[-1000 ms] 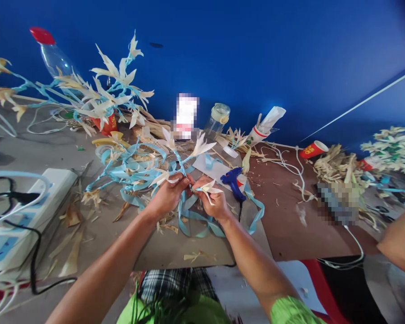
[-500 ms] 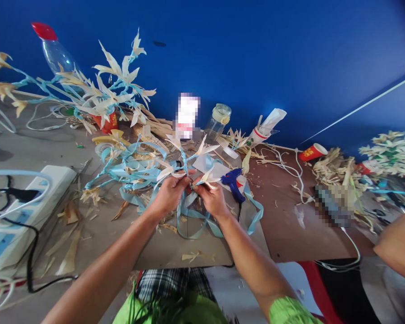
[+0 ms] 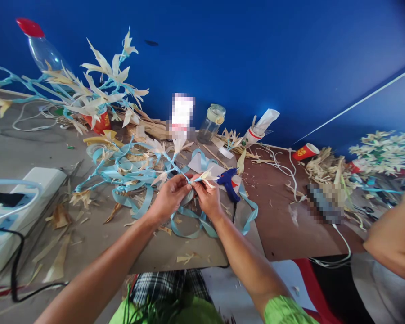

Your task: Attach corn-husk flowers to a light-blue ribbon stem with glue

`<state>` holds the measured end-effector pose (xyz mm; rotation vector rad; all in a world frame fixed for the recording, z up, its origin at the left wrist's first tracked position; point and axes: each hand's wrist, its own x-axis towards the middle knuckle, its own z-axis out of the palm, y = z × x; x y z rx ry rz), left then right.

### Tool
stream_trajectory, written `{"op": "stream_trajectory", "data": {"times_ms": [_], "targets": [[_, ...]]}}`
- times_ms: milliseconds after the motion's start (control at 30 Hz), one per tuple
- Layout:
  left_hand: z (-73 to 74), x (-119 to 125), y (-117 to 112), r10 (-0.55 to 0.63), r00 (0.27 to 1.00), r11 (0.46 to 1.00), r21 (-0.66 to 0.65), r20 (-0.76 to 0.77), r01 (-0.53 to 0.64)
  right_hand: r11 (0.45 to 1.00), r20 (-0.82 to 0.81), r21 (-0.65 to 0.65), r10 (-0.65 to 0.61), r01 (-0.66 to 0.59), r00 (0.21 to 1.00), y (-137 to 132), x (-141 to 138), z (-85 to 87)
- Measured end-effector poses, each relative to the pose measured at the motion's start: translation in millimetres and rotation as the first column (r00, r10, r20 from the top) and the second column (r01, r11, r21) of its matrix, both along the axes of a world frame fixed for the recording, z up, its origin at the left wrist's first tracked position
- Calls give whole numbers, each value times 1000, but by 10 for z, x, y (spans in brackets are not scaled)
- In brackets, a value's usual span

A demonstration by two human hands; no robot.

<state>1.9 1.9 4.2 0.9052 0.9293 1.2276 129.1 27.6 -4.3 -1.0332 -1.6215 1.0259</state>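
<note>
My left hand [image 3: 170, 196] pinches a thin stem wrapped in light blue ribbon [image 3: 173, 165] that carries pale corn-husk flowers. My right hand [image 3: 207, 198] is closed on a small husk flower [image 3: 206, 176] and presses it against the same stem, right beside my left fingers. Loose blue ribbon [image 3: 189, 223] loops on the table under both hands. A blue glue gun [image 3: 227, 182] lies just right of my right hand.
A tangle of ribboned husk branches [image 3: 121, 168] lies to the left, a taller branch [image 3: 97, 87] behind it. A white power strip [image 3: 18, 209] sits far left. Jar [image 3: 212, 122], paper cups [image 3: 303, 150] and husk scraps [image 3: 327, 168] line the blue wall. Another person's arm [image 3: 391, 236] enters at right.
Both hands have shifted slightly left and closer together. The small flower in my right hand has come up against the stem, and the stem has tilted left.
</note>
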Motion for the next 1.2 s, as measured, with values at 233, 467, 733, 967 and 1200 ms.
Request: {"op": "stream_trajectory", "data": {"times_ms": [233,467,733,967,1200], "targets": [[-39,-33,15,-32,977,992,110,-211,56,1000,-12,-28,-2,2,1000,28,11,-71],[-33,-14,-14,4,984,995,99,-180,14,982,-182,-188,-28,-7,983,113,40,-179],[-112,37,-6,84,991,993,-88,102,-75,923,-245,-365,27,-119,969,81,17,-141],[-117,22,-8,74,994,995,-79,82,-68,890,-331,-417,41,-185,943,107,20,-137],[-57,-3,-8,121,987,992,-2,-103,-122,873,-312,-432,91,-227,946,131,11,-108]]}}
